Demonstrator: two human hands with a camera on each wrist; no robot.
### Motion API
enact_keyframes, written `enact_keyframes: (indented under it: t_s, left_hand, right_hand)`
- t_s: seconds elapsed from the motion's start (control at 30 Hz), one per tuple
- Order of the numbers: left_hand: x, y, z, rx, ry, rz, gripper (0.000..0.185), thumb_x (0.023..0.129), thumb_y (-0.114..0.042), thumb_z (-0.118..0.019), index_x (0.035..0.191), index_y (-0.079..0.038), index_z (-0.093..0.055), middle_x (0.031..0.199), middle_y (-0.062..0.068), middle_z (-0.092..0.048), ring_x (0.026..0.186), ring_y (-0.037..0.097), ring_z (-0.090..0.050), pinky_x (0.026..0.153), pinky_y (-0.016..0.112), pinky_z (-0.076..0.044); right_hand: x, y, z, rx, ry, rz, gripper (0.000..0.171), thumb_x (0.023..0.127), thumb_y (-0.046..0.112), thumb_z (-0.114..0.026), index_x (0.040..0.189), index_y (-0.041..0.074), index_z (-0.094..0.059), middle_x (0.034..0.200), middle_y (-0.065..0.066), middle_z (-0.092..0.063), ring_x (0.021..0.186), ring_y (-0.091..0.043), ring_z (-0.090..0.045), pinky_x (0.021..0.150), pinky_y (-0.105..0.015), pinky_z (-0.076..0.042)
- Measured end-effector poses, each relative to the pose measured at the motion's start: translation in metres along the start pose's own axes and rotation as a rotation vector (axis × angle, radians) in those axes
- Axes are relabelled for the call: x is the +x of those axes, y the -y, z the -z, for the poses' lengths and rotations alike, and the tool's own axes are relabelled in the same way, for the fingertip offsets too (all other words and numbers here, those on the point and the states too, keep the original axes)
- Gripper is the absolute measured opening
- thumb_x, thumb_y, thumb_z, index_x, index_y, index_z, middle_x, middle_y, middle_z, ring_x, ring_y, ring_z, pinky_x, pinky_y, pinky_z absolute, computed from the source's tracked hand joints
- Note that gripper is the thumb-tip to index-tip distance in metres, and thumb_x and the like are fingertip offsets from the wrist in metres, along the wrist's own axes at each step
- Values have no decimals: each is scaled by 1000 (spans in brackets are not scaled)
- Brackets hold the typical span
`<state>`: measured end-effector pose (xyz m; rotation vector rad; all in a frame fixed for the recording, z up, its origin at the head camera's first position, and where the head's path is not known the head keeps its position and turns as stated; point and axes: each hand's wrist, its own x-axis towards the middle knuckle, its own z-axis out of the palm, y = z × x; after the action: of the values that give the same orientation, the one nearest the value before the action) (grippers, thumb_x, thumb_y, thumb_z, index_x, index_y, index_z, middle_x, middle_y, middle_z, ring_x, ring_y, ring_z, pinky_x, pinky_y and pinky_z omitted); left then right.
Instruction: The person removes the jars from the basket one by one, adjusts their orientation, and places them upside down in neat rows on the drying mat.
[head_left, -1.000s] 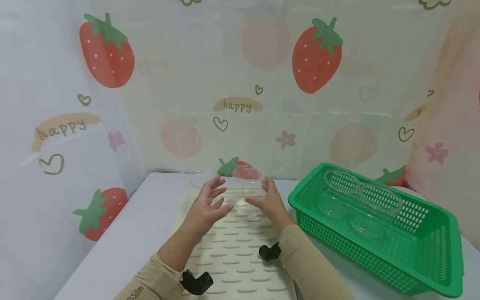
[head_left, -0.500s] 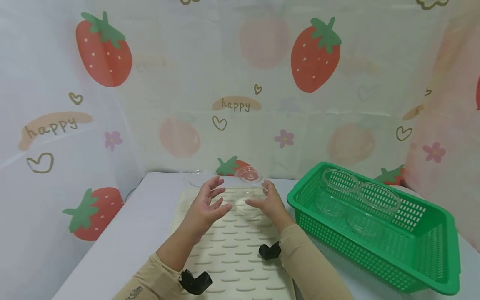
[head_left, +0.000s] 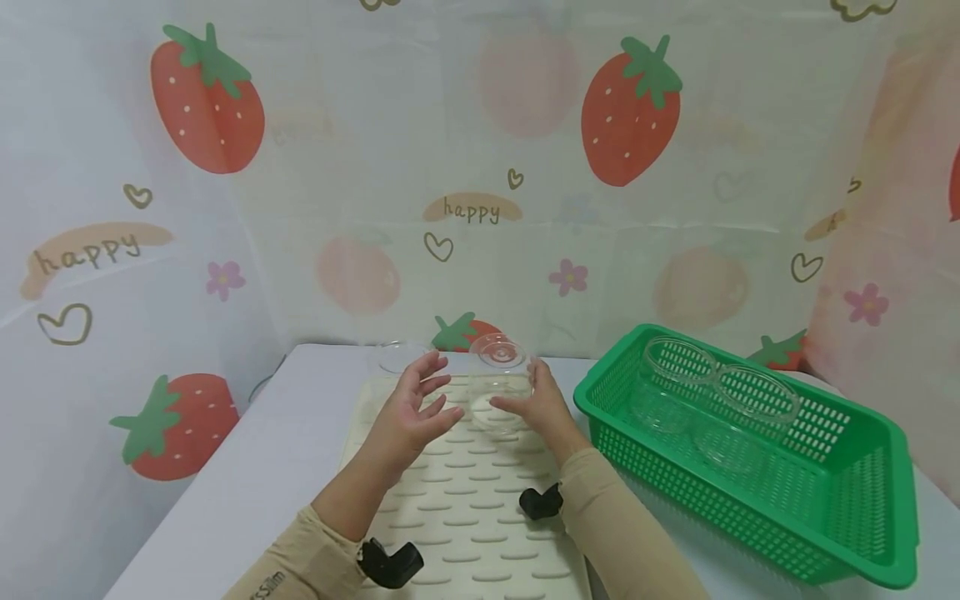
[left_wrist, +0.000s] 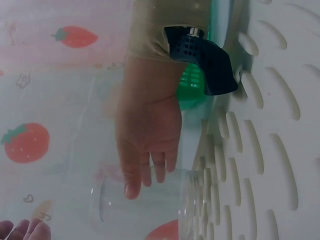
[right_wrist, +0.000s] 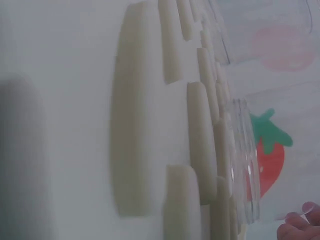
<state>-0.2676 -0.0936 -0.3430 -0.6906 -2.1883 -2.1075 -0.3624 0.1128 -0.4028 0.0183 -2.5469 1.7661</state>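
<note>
Watching from my remote station, I saw the right hand [head_left: 538, 402] curled round a clear glass cup [head_left: 498, 387] that stood upside down on the cream ridged mat [head_left: 465, 517], toward its far end. Fingers [left_wrist: 145, 172] wrapped the cup's side, base facing up. The left hand [head_left: 411, 410] hovered just beside the cup, fingers spread and relaxed, palm toward it, holding nothing; I could not tell if it touched the glass. In the left wrist view the cup [left_wrist: 145, 205] lay against the mat's ridges [left_wrist: 260, 130] with its rim at the mat. The right wrist view showed mostly mat [right_wrist: 150, 125] and a glass rim [right_wrist: 245, 165] edge-on, plus a fingertip [right_wrist: 300, 227] at the corner.

Right of the mat sat a green basket [head_left: 862, 533] with 2 clear glass bowls [head_left: 716, 392] inside, side by side and touching. A clear lid or dish [head_left: 393, 357] lay on the table [head_left: 247, 492] beyond the mat's far left corner. Black wrist mounts [head_left: 390, 562] showed on both sleeves. Strawberry-print curtain [head_left: 630, 108] behind everything.
</note>
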Motion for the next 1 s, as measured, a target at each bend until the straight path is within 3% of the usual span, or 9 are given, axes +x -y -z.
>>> enact_keyframes:
  t_s: [0.3,0.73,1.0]
  left_hand:
    - [-1,0,-2,7,-3,34,78,84,-7,-62,145,-9,-14,147,6,-22,133,23,-29,106,39,-28]
    - [0,0,-3,5,-5,26,78,83,-8,-64,144,-11,-16,146,6,-22,132,23,-29,106,39,-29]
    - [2,-3,-2,1,4,6,78,84,-9,-64,145,-10,-15,145,3,-23,133,24,-27,107,41,-27]
  right_hand:
    - [-3,11,8,40,-38,79,103,67,26,-82,146,20,-16,148,-11,-24,133,-30,-29,103,-45,-32]
    - [-11,34,22,160,-20,168,98,71,24,-79,146,19,-15,148,-10,-22,135,-29,-23,109,-40,-24]
    - [-22,57,42,199,5,219,92,76,17,-75,146,22,-16,148,-4,-22,135,-23,-23,110,-35,-23]
